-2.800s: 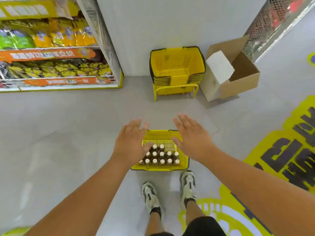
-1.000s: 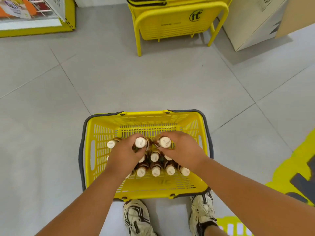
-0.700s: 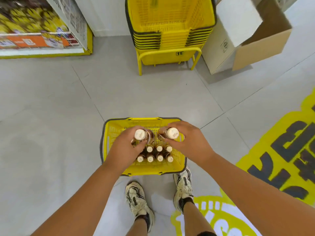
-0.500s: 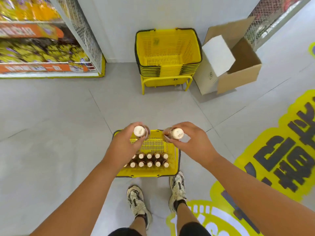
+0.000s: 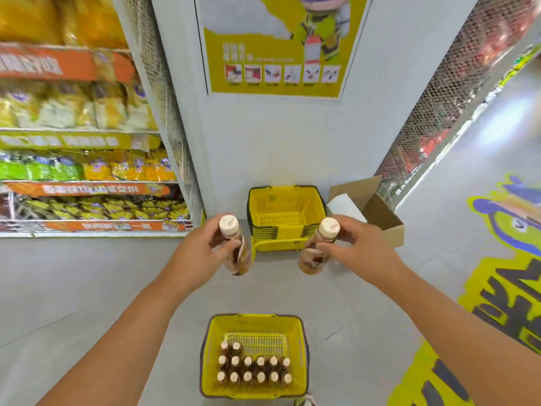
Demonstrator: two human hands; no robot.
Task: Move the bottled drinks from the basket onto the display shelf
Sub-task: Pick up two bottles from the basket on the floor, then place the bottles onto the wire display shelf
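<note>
Risen well clear of the yellow basket (image 5: 298, 361) since half a second ago: both bottles, then just above its far rim, now up at chest height, with the view tipped up to take in wall and shelving. Left hand (image 5: 199, 250) wrapped around the neck of one brown bottle (image 5: 237, 253), fingers curled just under the cream cap; right hand (image 5: 357, 250) pinching the neck of a second bottle (image 5: 314, 256) the same way. Both tilted slightly, bottoms swinging inward, touching nothing. Judged as pick done, carry begun; placement not yet started.

Left behind on the floor, near and centre: more of the same bottles (image 5: 254, 367) standing upright in rows, caps up, filling the near part of the basket. Rigid perforated plastic there, dark rim. Smooth glossy bottles, round cross-section, brown with a printed label, ribbed caps.

Display shelf (image 5: 87, 183) at far left, blurred, stacked with crinkly yellow and green snack bags behind orange price strips. Straight ahead, a stack of empty baskets (image 5: 285, 215) beside an open cardboard box (image 5: 377, 212).
</note>
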